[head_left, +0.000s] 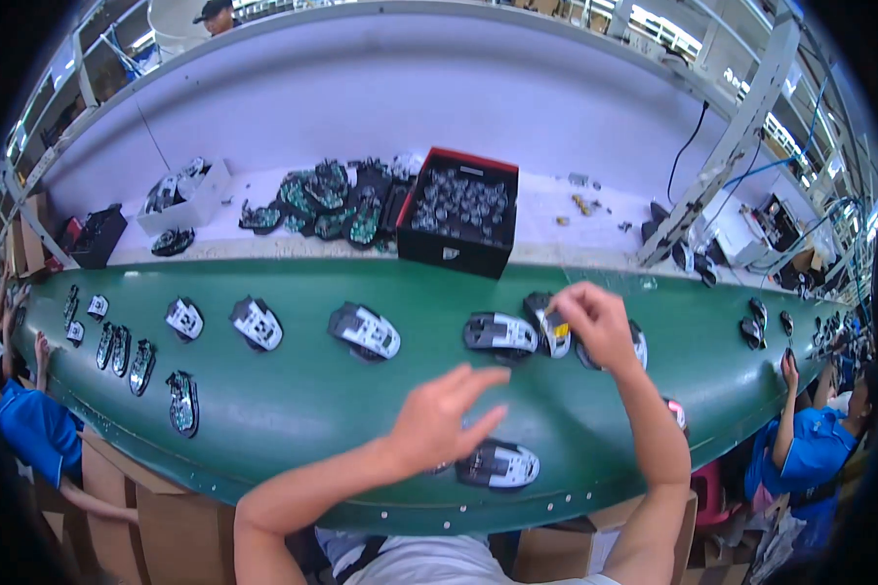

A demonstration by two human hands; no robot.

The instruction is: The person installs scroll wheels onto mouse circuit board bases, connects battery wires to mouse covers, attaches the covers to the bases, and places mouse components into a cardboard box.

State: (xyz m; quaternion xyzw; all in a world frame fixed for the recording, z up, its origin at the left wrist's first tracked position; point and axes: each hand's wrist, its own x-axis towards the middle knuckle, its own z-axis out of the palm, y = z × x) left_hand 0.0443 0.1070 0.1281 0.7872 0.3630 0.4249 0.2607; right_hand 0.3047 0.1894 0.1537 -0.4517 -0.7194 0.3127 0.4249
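My right hand [598,322] is closed, its thumb and fingers pinched at the edge of a partly built white-and-black computer mouse [550,327] with a yellow patch on it. Touching or nearly touching this mouse on the left is another white-and-black mouse [499,333]. A further one [638,343] sits partly hidden behind my right hand. My left hand [446,414] hovers over the green belt with its fingers apart and nothing in them. Just below it lies one more mouse [498,464], near the belt's front edge.
Across the green conveyor belt [263,390] stand several mouse shells and dark bases with green circuit boards [182,403]. On the back ledge are a black box of small clear parts [458,210], piled board assemblies [327,195] and a white bin [190,195]. Co-workers in blue sit at both sides.
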